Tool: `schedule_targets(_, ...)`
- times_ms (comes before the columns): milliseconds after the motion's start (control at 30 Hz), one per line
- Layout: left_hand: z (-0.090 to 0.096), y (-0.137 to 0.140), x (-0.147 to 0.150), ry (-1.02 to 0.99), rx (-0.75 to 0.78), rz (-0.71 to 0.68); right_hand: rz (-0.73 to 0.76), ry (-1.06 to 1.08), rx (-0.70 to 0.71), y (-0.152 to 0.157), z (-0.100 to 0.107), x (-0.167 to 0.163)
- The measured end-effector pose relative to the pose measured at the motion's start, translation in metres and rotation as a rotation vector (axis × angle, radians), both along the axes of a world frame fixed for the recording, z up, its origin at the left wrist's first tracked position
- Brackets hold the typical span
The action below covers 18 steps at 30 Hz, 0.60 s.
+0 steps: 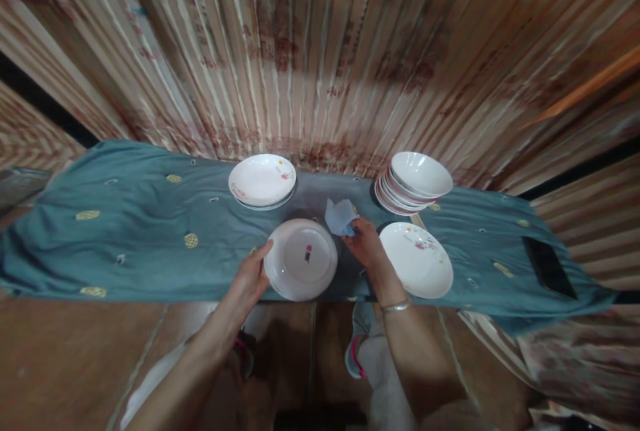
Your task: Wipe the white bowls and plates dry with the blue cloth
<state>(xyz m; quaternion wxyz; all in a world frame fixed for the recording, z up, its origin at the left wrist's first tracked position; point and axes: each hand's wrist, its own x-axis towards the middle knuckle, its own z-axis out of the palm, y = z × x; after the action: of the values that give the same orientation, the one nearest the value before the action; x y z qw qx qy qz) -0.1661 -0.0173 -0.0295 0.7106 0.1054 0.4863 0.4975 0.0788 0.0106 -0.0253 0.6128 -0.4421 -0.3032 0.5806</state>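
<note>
My left hand [256, 270] grips the left rim of a white plate [301, 259], whose underside with a small red and black mark faces me. A pale bluish cloth or tissue [341, 216] is pinched in my right hand [364, 242], just off the plate's upper right edge. Right of that hand lies another white plate [417, 259] with a floral print, face up. Behind the held plate, to the left, a small stack of floral plates [263, 179] rests on the cloth-covered table.
A stack of white bowls [421, 175] with red bands stands at the back right. A dark phone-like slab [549, 267] lies near the right end of the green tablecloth [150, 231]. A pleated curtain [300, 51] hangs directly behind the table.
</note>
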Motion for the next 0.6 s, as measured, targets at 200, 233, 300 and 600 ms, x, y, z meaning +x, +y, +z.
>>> schedule_targets(200,-0.007,0.015,0.005,-0.017,-0.015,-0.031,0.073,-0.442,0.202,-0.008,0.004,-0.025)
schedule_targets(233,-0.007,0.017,0.006,-0.021,0.003,-0.033,0.129,-0.562,0.257,-0.012,0.005,-0.034)
schedule_targets(300,-0.009,0.019,0.009,-0.018,0.032,-0.023,0.245,-0.856,0.418,-0.021,0.007,-0.057)
schedule_targets(600,-0.020,0.021,0.015,-0.075,-0.035,0.076,0.413,-1.743,0.462,-0.018,0.016,-0.126)
